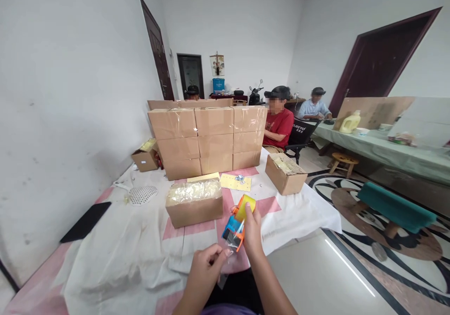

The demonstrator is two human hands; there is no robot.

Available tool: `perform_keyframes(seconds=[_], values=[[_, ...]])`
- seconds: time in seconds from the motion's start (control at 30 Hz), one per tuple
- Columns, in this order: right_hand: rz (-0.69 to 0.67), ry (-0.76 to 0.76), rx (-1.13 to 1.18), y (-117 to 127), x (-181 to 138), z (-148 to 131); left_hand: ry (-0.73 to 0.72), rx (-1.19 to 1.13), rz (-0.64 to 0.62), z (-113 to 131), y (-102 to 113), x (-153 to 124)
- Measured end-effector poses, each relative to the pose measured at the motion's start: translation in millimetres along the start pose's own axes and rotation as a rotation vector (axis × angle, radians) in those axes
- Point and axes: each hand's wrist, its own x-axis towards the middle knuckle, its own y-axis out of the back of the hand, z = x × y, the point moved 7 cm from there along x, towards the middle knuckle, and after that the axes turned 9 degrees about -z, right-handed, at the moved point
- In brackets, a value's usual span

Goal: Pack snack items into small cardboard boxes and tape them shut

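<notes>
My right hand (252,222) is wrapped round a tape dispenser (233,225) with a blue and orange body and a yellow roll of tape (247,206). At its lower end my left hand (210,264) pinches the loose end of the clear tape (229,253). A short strip of it hangs below those fingers. Just beyond my hands stands a brown cardboard box (195,212) with shiny clear wrapping and pale yellow contents showing at its top.
Stacked cartons (215,139) form a wall across the table. Another open box (286,174) stands at the table's right edge, a smaller box (146,158) at far left. Yellow cards (235,182), a white mesh piece (142,195) and a black pad (86,222) lie about. A person in red (279,123) sits beyond.
</notes>
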Motion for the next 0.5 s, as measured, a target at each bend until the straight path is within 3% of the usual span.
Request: perform_keyframes(seconds=[0.13,0.37,0.43,0.5], values=[[0.038,0.079,-0.066,2.4,-2.7,0.5,0.041,-0.126,0.005,-13.2,1.3,3.7],[-0.011,-0.028,0.146,-15.9,-9.6,-0.9,0.011,-0.187,-0.052,-31.5,0.0,14.0],[-0.017,-0.135,0.183,-15.4,-11.7,0.3,-0.021,-0.090,-0.022,-39.1,9.6,15.1],[-0.056,-0.214,0.211,-14.3,-14.1,-3.5,-0.014,0.001,0.084,-51.5,28.1,14.7]])
